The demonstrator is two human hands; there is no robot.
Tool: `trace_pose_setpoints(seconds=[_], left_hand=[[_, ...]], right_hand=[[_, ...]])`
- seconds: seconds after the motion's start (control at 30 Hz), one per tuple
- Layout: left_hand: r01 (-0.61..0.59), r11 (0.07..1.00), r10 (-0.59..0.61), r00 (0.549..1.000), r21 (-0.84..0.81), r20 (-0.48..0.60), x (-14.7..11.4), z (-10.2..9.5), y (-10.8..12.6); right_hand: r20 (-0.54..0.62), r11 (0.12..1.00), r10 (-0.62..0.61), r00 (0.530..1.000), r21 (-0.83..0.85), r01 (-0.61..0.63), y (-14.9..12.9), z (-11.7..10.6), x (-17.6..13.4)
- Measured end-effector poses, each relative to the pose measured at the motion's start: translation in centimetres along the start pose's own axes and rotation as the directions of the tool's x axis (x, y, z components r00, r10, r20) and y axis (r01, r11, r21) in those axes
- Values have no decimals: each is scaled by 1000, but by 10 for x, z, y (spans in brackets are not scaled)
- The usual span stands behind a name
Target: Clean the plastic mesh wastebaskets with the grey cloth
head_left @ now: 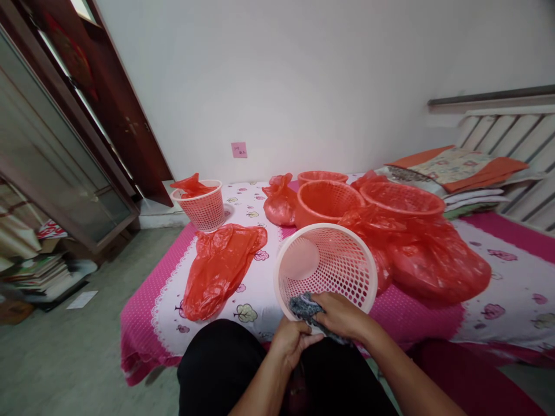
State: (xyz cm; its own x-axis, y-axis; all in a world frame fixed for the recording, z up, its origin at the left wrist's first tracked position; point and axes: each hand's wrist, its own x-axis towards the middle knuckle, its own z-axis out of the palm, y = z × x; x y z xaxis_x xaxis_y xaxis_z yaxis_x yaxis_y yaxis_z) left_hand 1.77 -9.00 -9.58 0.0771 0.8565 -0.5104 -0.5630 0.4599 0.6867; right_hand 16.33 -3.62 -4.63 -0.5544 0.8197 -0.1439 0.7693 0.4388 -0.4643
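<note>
A pale pink perforated plastic basket (323, 234) is tilted over my lap, its mouth facing me. My left hand (291, 342) grips the near rim from below. In my right hand (340, 315) is a dark grey cloth (303, 306), pressed against the inside of the rim. Part of the cloth hangs over the edge below my right fingers. Just beyond the basket, to the right, lie red plastic bags (437, 263) against several red baskets (330, 199).
A flat red plastic bag (221, 266) lies on the patterned bed sheet (247, 315), left of the basket. Behind it stands a pink basket (203, 209) with red plastic inside. Folded textiles (459, 167) are stacked by the radiator (511, 138). Books (41, 274) sit on the floor at left.
</note>
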Motion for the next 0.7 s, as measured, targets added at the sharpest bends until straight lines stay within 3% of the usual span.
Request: trace_pose_setpoints(seconds=[0.23,0.7], left_hand=[[43,999,-43,999,0,-2,4,-3,-2],[10,999,-11,1000,53,13,4,-6,-2]], right_hand=[[13,994,-37,999,103,36,0,0,0],[1,978,-67,998,200,66,2,3,2]])
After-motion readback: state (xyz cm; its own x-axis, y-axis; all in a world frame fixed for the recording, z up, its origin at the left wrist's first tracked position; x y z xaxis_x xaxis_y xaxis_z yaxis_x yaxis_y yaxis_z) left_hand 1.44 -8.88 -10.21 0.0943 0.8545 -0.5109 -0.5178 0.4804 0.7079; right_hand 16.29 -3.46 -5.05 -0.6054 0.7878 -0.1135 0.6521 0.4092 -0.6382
